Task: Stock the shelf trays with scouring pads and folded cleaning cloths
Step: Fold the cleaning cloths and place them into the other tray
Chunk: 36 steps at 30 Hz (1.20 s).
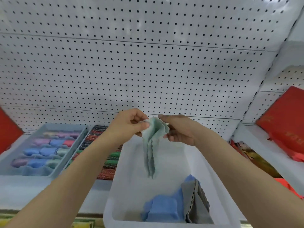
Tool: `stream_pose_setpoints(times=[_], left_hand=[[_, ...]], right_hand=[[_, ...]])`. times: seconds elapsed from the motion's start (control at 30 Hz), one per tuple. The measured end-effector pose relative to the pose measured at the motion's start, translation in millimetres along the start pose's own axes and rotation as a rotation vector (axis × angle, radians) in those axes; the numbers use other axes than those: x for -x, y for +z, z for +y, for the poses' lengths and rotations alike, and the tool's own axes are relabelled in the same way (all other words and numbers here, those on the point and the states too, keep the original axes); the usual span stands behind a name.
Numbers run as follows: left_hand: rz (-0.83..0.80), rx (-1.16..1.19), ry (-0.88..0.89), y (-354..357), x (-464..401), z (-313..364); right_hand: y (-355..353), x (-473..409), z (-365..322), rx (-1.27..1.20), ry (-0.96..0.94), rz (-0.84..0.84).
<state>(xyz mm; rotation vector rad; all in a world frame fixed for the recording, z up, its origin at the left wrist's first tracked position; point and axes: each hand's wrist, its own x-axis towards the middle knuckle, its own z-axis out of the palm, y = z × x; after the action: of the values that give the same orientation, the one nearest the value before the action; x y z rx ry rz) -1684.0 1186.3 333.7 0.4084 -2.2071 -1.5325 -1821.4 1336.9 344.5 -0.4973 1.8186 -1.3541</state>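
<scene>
My left hand and my right hand both pinch the top of a pale green cleaning cloth, which hangs down in loose folds over a white tray. At the near end of that tray lie a blue cloth and a grey cloth. Left of it, a row of glittery scouring pads in red, green and dark colours fills a tray. Further left, a grey-blue tray holds several folded cloths in blue, purple, green and red.
A white pegboard wall rises behind the shelf. Red packets lean at the right and a red one at the left edge. Printed packs lie on the right shelf.
</scene>
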Motion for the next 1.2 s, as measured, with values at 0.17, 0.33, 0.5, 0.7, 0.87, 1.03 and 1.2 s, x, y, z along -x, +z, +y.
stream_pose_setpoints(times=[0.17,0.33,0.5,0.7,0.87,1.03,1.2], left_hand=[[-0.123,0.159,-0.173,-2.2,-18.0,25.9],[-0.151,0.1,-0.204,-15.5,-30.8,47.3],[-0.083,-0.024,-0.2,-39.4,-38.0,57.1],[-0.024,-0.077,-0.153,-53.8,-43.0,64.7],[0.076,-0.04,-0.096,-47.8,-48.4,75.3],[0.199,0.034,-0.008,-31.6,-56.6,91.6],[0.208,0.144,0.03,-16.9,-57.9,103.8]], right_hand=[[8.3,19.5,-11.7,0.333,-0.214,0.001],[0.1,11.8,-13.7,0.516,-0.424,0.13],[-20.0,12.2,-26.9,0.411,-0.499,0.124],[-25.4,16.4,-48.8,0.208,-0.551,0.122],[-16.9,6.0,-62.0,0.108,-0.575,0.283],[-0.4,3.7,-80.0,0.108,-0.644,0.451],[10.0,5.9,-82.9,0.064,-0.705,0.436]])
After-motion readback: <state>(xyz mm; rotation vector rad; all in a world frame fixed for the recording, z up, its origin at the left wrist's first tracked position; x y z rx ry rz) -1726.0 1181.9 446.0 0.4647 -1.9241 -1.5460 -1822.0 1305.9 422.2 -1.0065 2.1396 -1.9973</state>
